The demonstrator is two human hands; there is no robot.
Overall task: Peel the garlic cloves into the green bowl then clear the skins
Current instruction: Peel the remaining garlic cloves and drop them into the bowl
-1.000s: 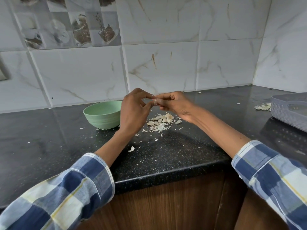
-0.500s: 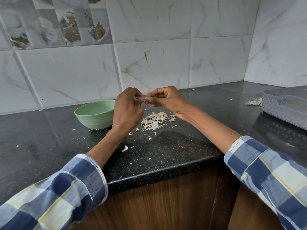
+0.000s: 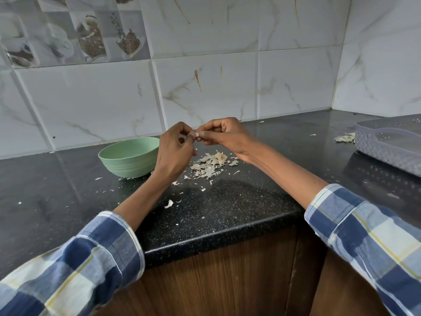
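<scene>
The peeling looks well under way but not finished. Both hands meet above the middle of the black counter [image 3: 227,201], a little back from its front edge. The left hand [image 3: 174,153] and the right hand [image 3: 224,135] each have fingers curled in, pinching 1 small pale garlic clove [image 3: 197,134] between their tips, so a clove is being worked on right now.

A pile of skins [image 3: 211,164] lies on the counter directly below the hands, with loose flakes scattered toward the front edge. The green bowl [image 3: 129,156] sits just left of the pile, toward the back wall; its inside is hidden from this angle, so the number of peeled cloves cannot be told (nor whether any unpeeled ones remain).

Toward the right edge a grey basket [image 3: 391,147] stands, with a second small heap of skins [image 3: 345,137] just beside it.

My guess: clearing has not begun, since both heaps are on the counter.

No brand, label or readable writing shows; the wall tiles carry only pictures.
</scene>
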